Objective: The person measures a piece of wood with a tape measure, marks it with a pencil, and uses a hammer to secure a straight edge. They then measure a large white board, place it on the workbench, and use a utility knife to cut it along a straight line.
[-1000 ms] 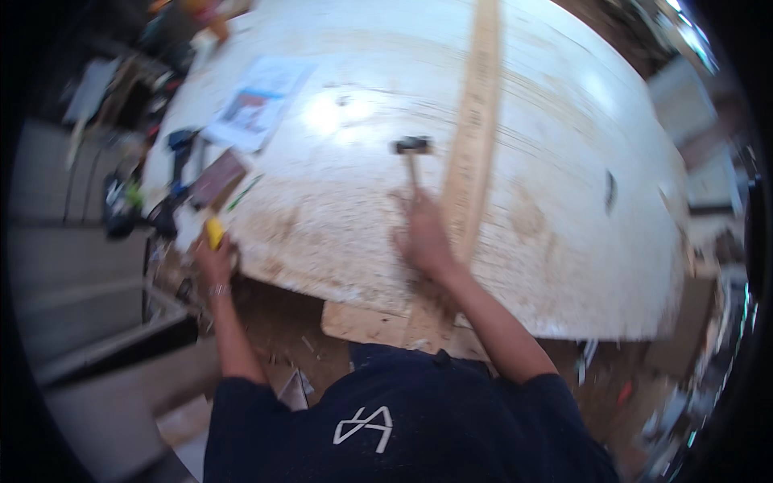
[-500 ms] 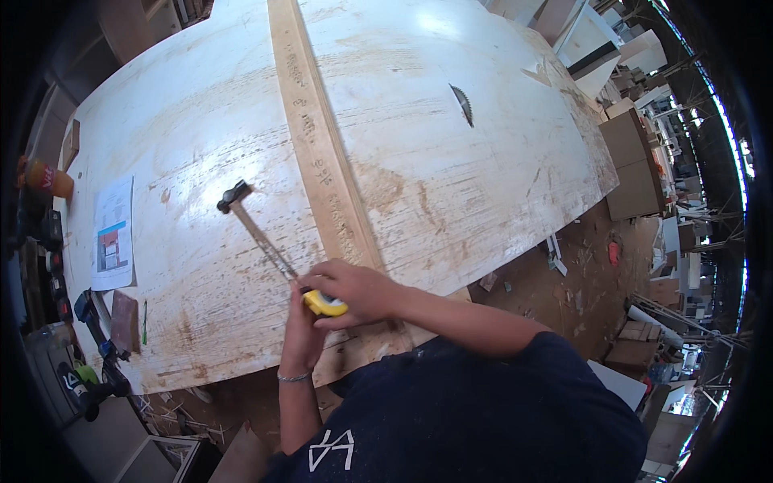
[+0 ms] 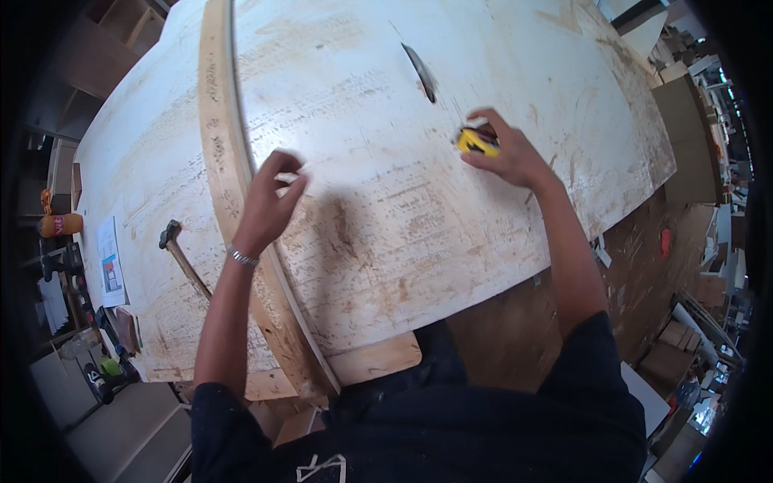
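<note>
My right hand [image 3: 503,153] grips a yellow tape measure [image 3: 475,142] above the white work surface [image 3: 386,266], a little nearer me than a dark saw blade [image 3: 420,74] seen farther back. My left hand [image 3: 276,189] hangs over the right side of a long wooden strip [image 3: 219,161], fingers curled but apart, with nothing visible in them. That strip, marked with dark writing, runs lengthwise across the surface. To its left lies a hammer [image 3: 179,253] with a wooden handle, its lower part hidden behind my left arm.
At the left edge are a printed paper [image 3: 109,262], an orange container [image 3: 60,225] and power tools [image 3: 101,386]. Short boards [image 3: 378,354] jut from the near edge. A brown panel [image 3: 684,141] stands at the right, beside scrap-strewn floor and stacked offcuts.
My hands, together on the tape measure half a second ago, have separated and moved forward; the right carries it rightward. The hammer, held in my right hand earlier, lies released. The view has shifted.
</note>
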{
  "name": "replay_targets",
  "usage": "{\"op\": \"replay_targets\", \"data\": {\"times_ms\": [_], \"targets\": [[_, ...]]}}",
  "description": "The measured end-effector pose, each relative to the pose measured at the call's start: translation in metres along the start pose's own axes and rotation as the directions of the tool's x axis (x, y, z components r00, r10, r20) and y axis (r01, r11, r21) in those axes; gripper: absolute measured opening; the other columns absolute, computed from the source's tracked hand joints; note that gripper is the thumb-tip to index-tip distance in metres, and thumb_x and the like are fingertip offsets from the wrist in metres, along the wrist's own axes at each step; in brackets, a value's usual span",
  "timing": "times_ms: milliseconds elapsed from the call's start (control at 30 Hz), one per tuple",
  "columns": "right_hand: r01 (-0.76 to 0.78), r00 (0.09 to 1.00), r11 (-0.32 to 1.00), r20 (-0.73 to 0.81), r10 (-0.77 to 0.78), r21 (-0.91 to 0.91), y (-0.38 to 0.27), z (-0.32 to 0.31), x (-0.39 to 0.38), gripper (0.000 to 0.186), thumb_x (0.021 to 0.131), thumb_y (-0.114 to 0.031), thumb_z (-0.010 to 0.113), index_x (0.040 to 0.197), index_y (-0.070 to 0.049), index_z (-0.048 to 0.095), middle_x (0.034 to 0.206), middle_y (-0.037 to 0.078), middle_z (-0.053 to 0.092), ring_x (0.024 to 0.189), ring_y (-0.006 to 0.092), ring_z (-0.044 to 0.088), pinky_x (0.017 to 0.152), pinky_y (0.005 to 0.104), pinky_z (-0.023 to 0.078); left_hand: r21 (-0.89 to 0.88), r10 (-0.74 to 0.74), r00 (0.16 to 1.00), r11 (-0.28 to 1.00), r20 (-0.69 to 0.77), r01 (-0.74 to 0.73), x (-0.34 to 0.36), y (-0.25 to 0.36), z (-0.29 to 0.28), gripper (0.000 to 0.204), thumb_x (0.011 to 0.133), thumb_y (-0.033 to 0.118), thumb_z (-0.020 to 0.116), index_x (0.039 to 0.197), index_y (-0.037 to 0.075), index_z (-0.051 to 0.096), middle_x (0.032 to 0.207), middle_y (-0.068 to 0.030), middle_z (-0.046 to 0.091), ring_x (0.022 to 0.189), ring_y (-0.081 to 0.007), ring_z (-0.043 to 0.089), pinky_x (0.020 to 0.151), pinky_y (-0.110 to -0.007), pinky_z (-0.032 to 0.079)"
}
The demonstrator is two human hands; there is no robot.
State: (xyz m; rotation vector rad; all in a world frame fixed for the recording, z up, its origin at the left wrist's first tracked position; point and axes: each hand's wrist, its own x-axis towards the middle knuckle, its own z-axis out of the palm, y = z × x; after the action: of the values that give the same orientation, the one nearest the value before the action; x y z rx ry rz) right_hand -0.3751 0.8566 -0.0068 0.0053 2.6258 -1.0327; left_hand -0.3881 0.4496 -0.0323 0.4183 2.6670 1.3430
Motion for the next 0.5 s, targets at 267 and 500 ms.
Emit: {"op": "replay_targets", "data": {"times_ms": [267,500], "targets": [[0.259,0.944,0.909,0.114,-0.310,0.327,-0.018,0.025,-0.002,0.060,0.083,-0.032,0.082,0.128,-0.013,0.048,0.123,0.019,0.068,0.114,0.0314,0.065,0.098,0.0436,0.049,-0.560,-0.087,0.911,0.764,0.404,0.322,0.040,0.082,0.101,0.042,0.095,0.025,0.074,0.126,-0.001,0.063,0.115,-0.0112,0.070,0.107,-0.0188,0.066,0.096,-0.034,0.053],[-0.062,0.916,0.662,0.306,-0.258,0.747,-0.010,0.051,-0.038,0.059,0.085,-0.021,0.075,0.135,-0.013,0.044,0.121,0.016,0.068,0.096,0.0131,0.060,0.079,0.0277,0.050,-0.617,-0.075,0.884,0.688,0.461,0.381,0.027,0.074,0.074,0.024,0.096,0.020,0.073,0.110,0.001,0.070,0.095,-0.0067,0.072,0.090,-0.0137,0.066,0.086,-0.030,0.053]]}}
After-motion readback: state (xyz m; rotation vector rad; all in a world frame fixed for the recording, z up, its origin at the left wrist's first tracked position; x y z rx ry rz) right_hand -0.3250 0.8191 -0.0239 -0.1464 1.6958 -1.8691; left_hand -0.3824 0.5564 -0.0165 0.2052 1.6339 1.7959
